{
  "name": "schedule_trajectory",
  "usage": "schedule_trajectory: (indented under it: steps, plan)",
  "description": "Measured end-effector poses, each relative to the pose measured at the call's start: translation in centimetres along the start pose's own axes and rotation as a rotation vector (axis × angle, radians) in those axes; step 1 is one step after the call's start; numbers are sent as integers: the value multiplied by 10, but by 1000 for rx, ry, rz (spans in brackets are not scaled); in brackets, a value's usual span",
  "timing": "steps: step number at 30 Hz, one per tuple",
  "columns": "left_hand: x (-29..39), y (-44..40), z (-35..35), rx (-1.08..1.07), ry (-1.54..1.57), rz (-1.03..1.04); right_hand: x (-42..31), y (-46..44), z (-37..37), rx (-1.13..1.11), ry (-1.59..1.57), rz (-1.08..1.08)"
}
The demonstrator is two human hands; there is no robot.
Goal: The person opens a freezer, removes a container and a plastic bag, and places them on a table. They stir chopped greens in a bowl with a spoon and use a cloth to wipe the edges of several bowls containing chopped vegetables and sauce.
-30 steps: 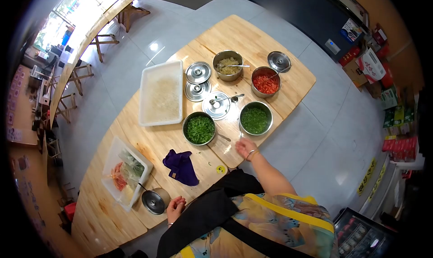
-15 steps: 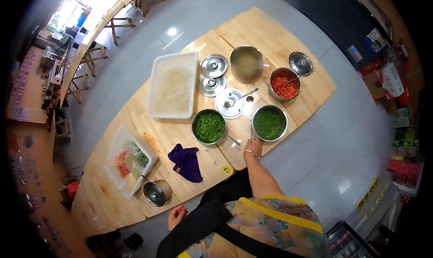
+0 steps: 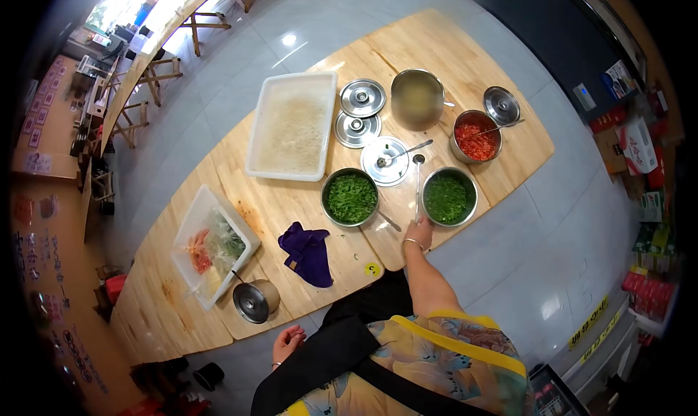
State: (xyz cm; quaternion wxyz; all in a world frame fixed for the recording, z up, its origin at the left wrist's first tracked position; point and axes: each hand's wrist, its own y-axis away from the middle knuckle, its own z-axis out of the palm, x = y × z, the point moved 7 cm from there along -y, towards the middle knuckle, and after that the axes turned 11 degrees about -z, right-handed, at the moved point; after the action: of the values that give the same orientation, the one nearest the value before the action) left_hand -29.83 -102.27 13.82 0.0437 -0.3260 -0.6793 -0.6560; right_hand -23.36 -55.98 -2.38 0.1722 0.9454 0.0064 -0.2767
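My right hand point(image 3: 419, 232) reaches to the table's near edge, its fingers closed round the lower end of a long-handled spoon point(image 3: 418, 187). The spoon's small round bowl points away from me, between a lid point(image 3: 385, 161) and a steel pot of finely chopped greens point(image 3: 448, 198). That pot stands just beyond my fingers. To its left is a second pot of chopped greens point(image 3: 350, 198), with a spoon handle point(image 3: 390, 222) beside it. My left hand point(image 3: 289, 339) hangs low by the table edge, fingers curled, with nothing visible in it.
On the wooden table point(image 3: 349, 267) are a white tub point(image 3: 291, 129), stacked lids point(image 3: 362, 97), a pot of cloudy liquid point(image 3: 417, 100), a pot of chopped red pepper point(image 3: 477, 140), a purple cloth point(image 3: 305, 254), a bin of bagged food point(image 3: 218, 249) and a lidded pot point(image 3: 256, 301).
The view has shifted, so the table's things appear further right. My right hand has slid slightly left, from beside the pot's base onto the spoon handle. My left hand stays curled.
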Motion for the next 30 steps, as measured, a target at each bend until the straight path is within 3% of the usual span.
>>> schedule_trajectory:
  steps: [11,17,20,24,30]
  plan:
    - [-5,-3,-7,-19,33,-13,-2,-1,11,-141,110,-20]
    - [0,-9,1,-28,-6,-4,8,-3,11,-82,-71,-89]
    - [9,-13,9,-63,-26,3,0,3,11,-211,-450,-150]
    - [12,-27,15,-111,-59,-20,-7,12,13,-352,-729,-185]
    - [29,-42,31,-196,-134,72,-2,33,-52,-346,-859,-238]
